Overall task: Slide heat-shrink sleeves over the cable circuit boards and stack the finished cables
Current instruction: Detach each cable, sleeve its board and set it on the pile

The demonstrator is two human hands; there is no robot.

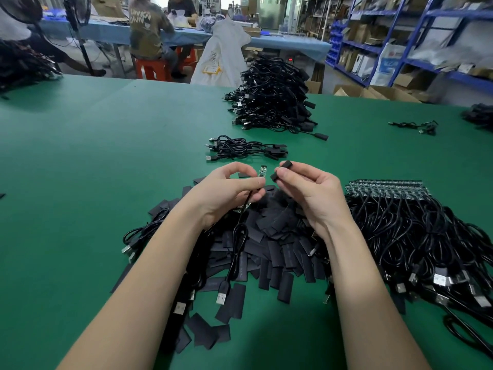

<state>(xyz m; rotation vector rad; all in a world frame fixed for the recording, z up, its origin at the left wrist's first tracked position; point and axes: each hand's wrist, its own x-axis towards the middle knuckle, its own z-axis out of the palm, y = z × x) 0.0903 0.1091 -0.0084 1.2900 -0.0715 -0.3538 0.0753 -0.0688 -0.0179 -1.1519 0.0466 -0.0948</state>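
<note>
A: Two bare hands over a green table [80,156]. Start at the left, what is there?

B: A dark heap of cables at the far left edge [24,68], blurred. Nearer, the left hand [226,190] pinches a black cable [238,236] between thumb and curled fingers, just below its circuit board [262,172]. The board stands up out of the fingers, bare and uncovered. The cable hangs down from the hand and ends in a USB plug [222,296] lying on the table.

A: And under the hands?

B: A loose pile of flat black heat-shrink sleeves [272,252], spread toward the near edge.

A: The other hand?

B: The right hand [309,193] grips one sleeve [280,170] between thumb and forefinger, held just beside the board, apart from it, not yet on.

A: Beyond them?

B: A small stack of finished cables [245,150] with sleeves on, and behind it a tall stack [272,97] of the same.

A: Further right?

B: A bundle of unsleeved cables [416,236], its boards lined in a row [386,188] at the far end. A lone cable [416,126] lies well apart, and blue shelving [400,36] stands at the back
</note>
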